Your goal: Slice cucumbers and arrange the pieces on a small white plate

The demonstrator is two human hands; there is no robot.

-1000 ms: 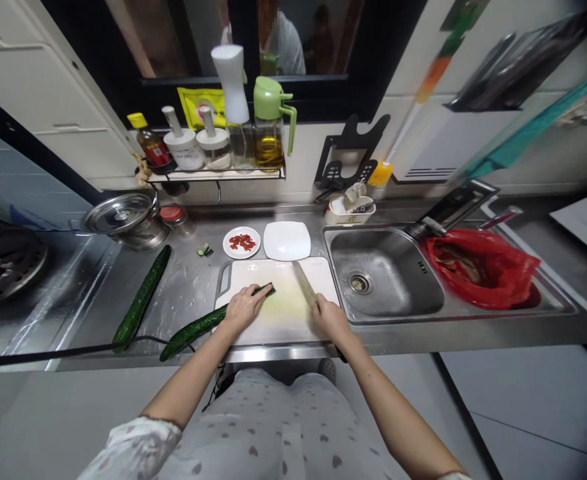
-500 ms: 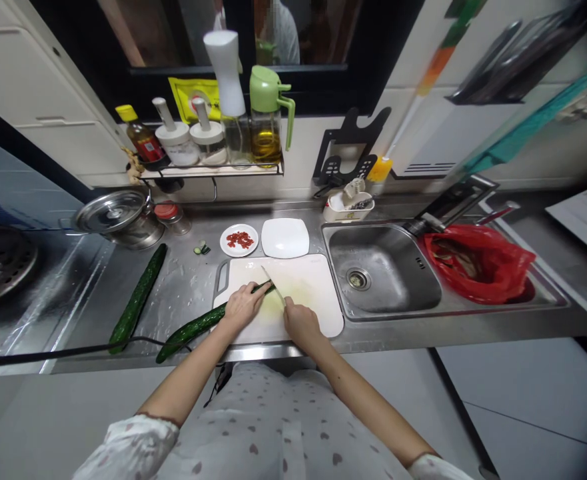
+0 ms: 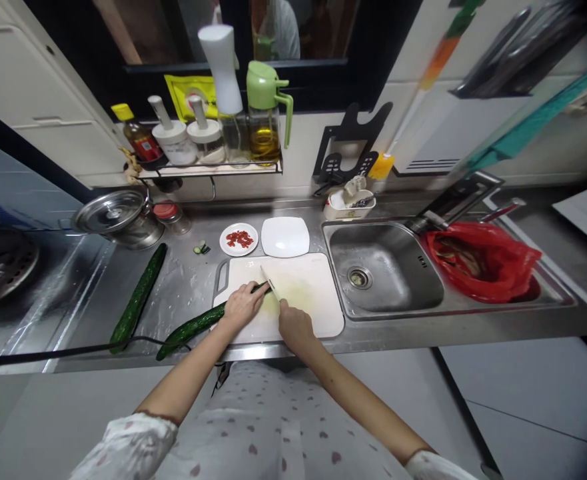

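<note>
My left hand is closed over a dark green cucumber, pressing it on the white cutting board. The cucumber's far part hangs past the board's left edge onto the counter. In my right hand is a kitchen knife, its blade pointing up and left at the cucumber's right end, close to my left fingertips. A second cucumber lies whole on the counter to the left. Behind the board sit a small plate with chopped red pieces and a white rectangular plate.
Right of the board is a steel sink with a red plastic bag beside it. A lidded pot, a red-capped jar and cucumber scraps stand back left. Above hangs a rack of bottles. A black cable crosses the front left.
My right hand and the knife have shifted slightly left, toward my left fingers. My left hand still presses the cucumber, and the view has moved a little.
</note>
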